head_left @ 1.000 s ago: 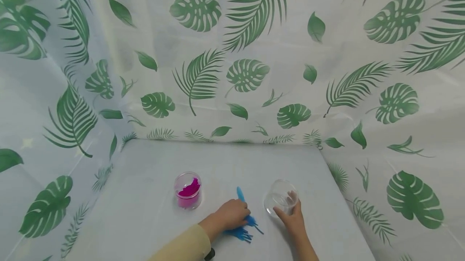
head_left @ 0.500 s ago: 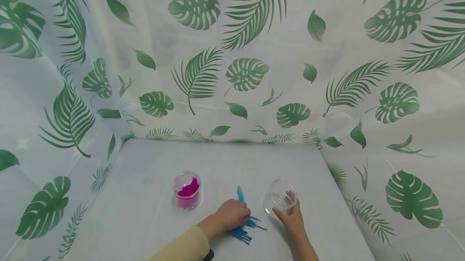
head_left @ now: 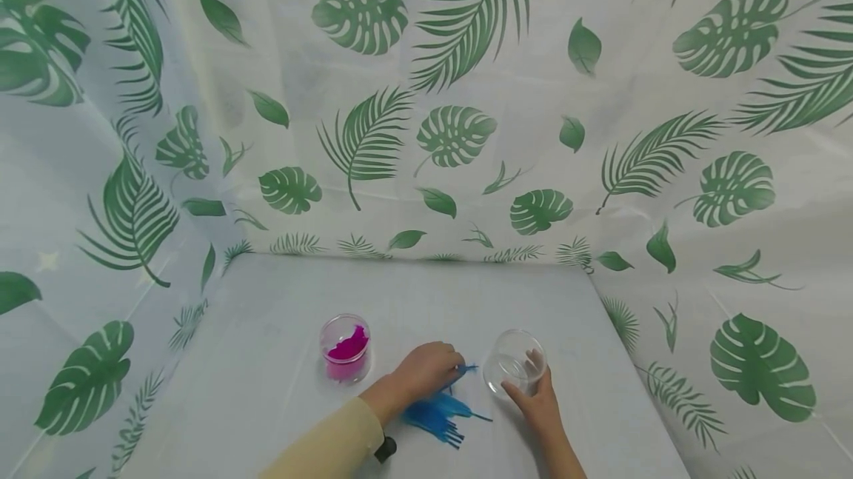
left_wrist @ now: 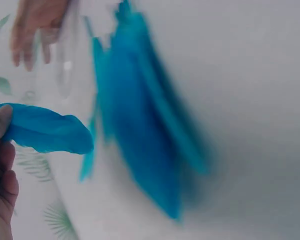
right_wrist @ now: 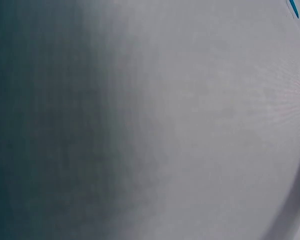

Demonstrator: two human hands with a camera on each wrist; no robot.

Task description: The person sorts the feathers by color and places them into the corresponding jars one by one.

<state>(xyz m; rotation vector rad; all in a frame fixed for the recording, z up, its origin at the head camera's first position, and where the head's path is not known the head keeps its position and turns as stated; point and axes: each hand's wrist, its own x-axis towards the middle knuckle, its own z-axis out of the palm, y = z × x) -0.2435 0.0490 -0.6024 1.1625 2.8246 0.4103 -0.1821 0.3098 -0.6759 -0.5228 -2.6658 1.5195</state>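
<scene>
My left hand (head_left: 428,372) pinches a blue feather (left_wrist: 50,129) between thumb and fingers, its quill end pointing toward the clear container in the head view. Below that hand a loose bunch of blue feathers (head_left: 435,418) lies on the white table; it looks blurred in the left wrist view (left_wrist: 140,95). My right hand (head_left: 540,399) grips a clear round container (head_left: 508,362) from its right side, thumb in front and fingers behind. Nothing shows inside it. The right wrist view holds mostly tabletop, with a blue tip (right_wrist: 294,7) at its top right corner.
Another clear round container (head_left: 345,349), with bright magenta contents, stands on the table (head_left: 280,301) left of my left hand. Leaf-patterned sheeting (head_left: 466,190) closes off the back and both sides.
My left hand has lifted a blue feather from the bunch and moved slightly up and away from it. The right hand and its container have stayed put.
</scene>
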